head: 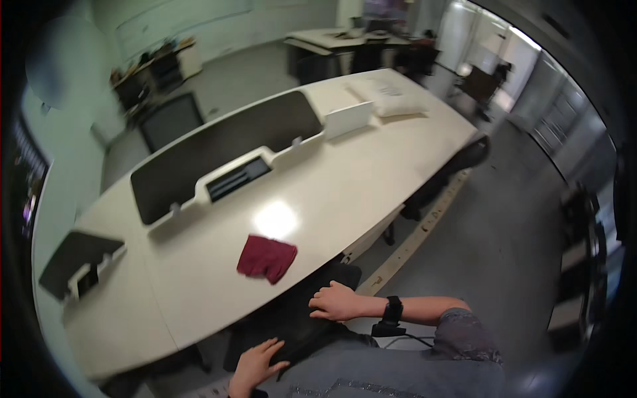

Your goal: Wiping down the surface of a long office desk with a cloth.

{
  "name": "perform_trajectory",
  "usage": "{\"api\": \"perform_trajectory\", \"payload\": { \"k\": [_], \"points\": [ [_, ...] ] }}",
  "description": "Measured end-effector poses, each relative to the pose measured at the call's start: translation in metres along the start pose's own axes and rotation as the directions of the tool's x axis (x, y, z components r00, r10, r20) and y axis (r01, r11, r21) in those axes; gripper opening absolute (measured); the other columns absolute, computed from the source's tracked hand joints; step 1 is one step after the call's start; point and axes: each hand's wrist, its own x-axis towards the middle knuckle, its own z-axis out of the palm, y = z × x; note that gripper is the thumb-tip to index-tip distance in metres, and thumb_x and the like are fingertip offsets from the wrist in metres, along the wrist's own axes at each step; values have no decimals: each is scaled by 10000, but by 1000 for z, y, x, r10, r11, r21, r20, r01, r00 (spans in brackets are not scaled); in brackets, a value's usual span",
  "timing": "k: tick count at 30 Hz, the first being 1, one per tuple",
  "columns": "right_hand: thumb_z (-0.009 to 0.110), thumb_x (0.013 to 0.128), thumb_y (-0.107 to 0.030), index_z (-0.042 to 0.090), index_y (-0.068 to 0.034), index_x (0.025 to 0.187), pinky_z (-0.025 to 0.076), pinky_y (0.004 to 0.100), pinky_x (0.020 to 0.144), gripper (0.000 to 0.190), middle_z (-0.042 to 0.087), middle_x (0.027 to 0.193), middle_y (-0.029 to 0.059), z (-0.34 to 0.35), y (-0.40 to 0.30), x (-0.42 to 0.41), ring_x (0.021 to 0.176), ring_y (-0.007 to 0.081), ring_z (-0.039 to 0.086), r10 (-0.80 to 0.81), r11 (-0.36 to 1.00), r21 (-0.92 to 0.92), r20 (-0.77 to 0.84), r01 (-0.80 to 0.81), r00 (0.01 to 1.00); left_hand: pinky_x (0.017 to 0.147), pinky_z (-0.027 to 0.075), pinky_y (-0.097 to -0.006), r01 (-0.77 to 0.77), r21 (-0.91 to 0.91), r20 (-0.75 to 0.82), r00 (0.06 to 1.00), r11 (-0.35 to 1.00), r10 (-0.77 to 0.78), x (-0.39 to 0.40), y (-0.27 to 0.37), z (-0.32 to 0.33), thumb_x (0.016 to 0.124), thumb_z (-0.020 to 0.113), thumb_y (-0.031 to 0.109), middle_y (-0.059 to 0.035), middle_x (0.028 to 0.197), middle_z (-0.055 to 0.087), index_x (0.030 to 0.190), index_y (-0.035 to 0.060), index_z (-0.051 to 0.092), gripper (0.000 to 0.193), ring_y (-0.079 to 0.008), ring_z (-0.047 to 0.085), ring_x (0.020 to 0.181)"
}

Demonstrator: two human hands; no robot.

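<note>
A folded dark red cloth lies on the white table, close to its near edge. My right hand, with a black band on the wrist, is just beyond that edge, over a black chair; its fingers are slightly bent, and whether it touches the chair is unclear. Lower in the picture, my left hand is above the dark seat area with its fingers apart and nothing in it. Neither hand touches the cloth.
Dark divider panels stand along the table, beside a recessed socket box. A small white panel and a white packet are at the far end. A pale strip runs along the floor; more desks and chairs stand behind.
</note>
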Motion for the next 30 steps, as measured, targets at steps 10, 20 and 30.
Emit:
{"api": "perform_trajectory", "payload": {
  "k": [10,20,30],
  "points": [
    [591,851,-359,627,-37,763,503,451,615,335,634,680,159,11,-20,7,676,342,644,372,919,65,-472,-390,799,891,492,-384,-257,55,-132,956,965,263,-13,-24,0,872,645,348,-139,1243,587,1278,70,554,501,-329,591,1076],
    [573,847,-253,593,-44,736,492,451,612,237,623,680,131,29,-8,10,663,336,634,376,871,30,-681,-490,628,755,531,-400,-281,253,-187,924,926,332,-5,-33,16,881,606,459,-106,1094,645,1201,80,606,497,-303,650,926],
    [559,737,-310,704,-107,710,374,435,714,251,653,650,133,53,-104,13,646,307,635,420,848,7,-620,-531,663,688,533,-401,-232,350,-316,883,908,347,-23,-30,26,853,641,413,-109,965,659,1118,89,643,419,-300,659,835]
  ]
}}
